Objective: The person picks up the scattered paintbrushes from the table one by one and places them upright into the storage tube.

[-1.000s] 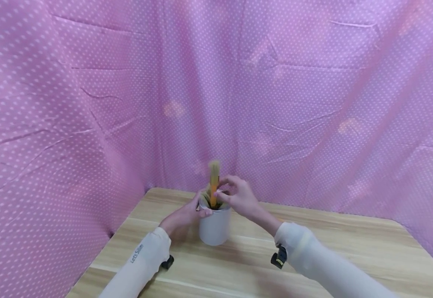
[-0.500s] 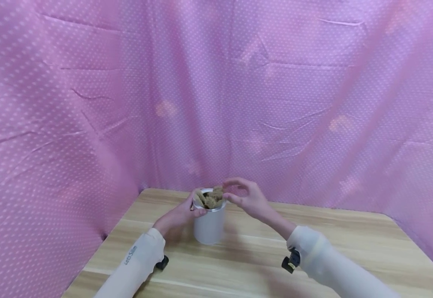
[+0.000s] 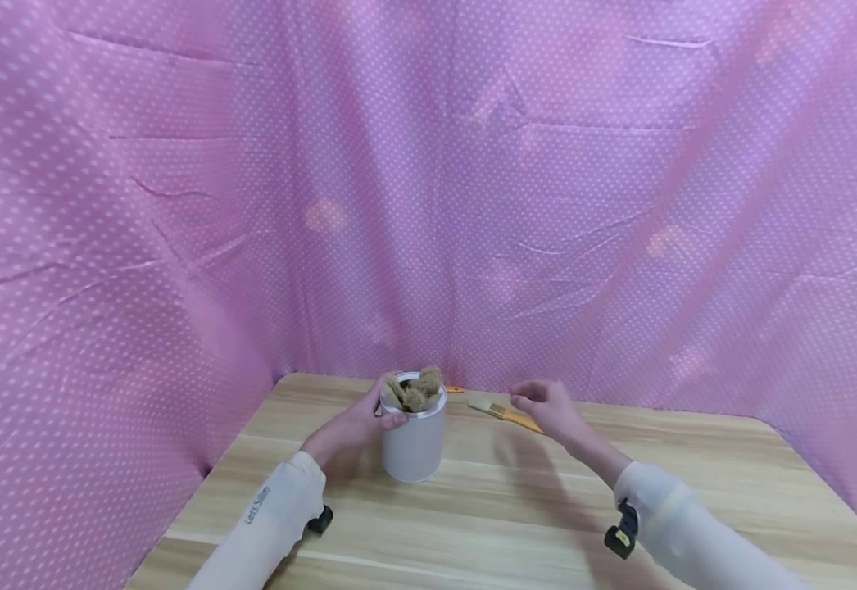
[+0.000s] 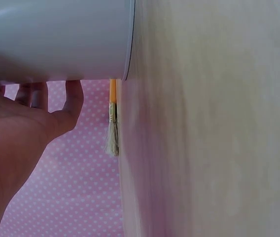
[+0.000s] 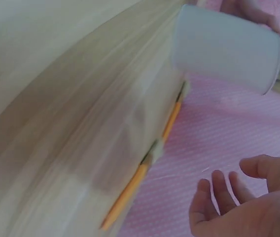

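A light grey metal can (image 3: 413, 447) stands upright on the wooden table in the head view. Several paintbrushes (image 3: 417, 395) are in it, bristles up at the rim; their handles are hidden inside. My left hand (image 3: 355, 424) grips the can near its top, thumb in front and fingers behind. To the right, my right hand (image 3: 552, 412) holds nothing, its fingers loosely bent in the right wrist view. Beneath and beside that hand lies an orange-handled paintbrush (image 3: 505, 413), bristles toward the can. Another paintbrush (image 5: 172, 120) lies behind the can, mostly hidden from the head camera.
The wooden table (image 3: 473, 524) meets a pink polka-dot curtain (image 3: 546, 205) along its back and left side. A dark wrist camera (image 3: 622, 531) hangs from the right sleeve (image 3: 675, 512); another camera (image 3: 321, 519) sits on the left one.
The paintbrush pinched by my right hand has gone down into the can, handle first. That hand has let go and moved right. My left hand still grips the can.
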A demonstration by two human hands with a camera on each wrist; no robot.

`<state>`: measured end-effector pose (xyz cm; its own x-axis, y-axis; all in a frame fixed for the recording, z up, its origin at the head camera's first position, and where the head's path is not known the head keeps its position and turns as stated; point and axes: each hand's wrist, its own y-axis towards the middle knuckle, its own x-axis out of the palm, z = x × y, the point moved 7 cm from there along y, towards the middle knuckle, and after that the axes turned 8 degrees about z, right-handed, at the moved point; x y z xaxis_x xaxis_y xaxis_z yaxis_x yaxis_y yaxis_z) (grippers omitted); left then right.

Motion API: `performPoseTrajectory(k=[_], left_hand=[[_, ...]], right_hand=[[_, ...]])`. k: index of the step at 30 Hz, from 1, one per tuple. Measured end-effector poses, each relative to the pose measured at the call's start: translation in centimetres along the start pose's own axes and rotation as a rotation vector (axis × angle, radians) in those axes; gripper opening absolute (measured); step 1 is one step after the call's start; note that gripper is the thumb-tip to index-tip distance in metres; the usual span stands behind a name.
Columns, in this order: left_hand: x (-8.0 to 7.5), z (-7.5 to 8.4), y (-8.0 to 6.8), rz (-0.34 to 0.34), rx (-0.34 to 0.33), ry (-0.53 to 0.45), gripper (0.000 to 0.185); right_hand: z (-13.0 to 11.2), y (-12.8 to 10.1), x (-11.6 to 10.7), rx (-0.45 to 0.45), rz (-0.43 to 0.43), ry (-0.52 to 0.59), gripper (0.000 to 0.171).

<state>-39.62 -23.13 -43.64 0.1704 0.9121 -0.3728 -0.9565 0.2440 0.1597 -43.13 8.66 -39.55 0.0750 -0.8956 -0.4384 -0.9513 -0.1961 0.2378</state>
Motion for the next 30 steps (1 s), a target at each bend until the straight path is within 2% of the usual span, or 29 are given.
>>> performPoseTrajectory(k=[7,14,18,25,30], left_hand=[[0.1,-0.4,-0.1,-0.024,0.021,-0.038,0.082],[0.2,-0.3,-0.2,-0.009,0.007,-0.028,0.087],[0.3,-0.1,-0.3,-0.004,-0.001,-0.019,0.088],[0.1,0.0,-0.4,0.006,-0.016,-0.013,0.087],[0.0,0.3,-0.3,0.009,-0.001,0.006,0.087]], right_hand=[[2.6,-0.2,0.5,0.027,-0.084,-0.080,0.021],[4.9,0.9,1.1,-0.068,-0.040,-0.239,0.020],[5.9,1.2,1.5,-0.108,-0.057,-0.312,0.023],[6.4,1.9,2.0,-0.138,-0.054,-0.422,0.024],[5.7,2.5,2.3,-0.164,-0.076,-0.479,0.017]])
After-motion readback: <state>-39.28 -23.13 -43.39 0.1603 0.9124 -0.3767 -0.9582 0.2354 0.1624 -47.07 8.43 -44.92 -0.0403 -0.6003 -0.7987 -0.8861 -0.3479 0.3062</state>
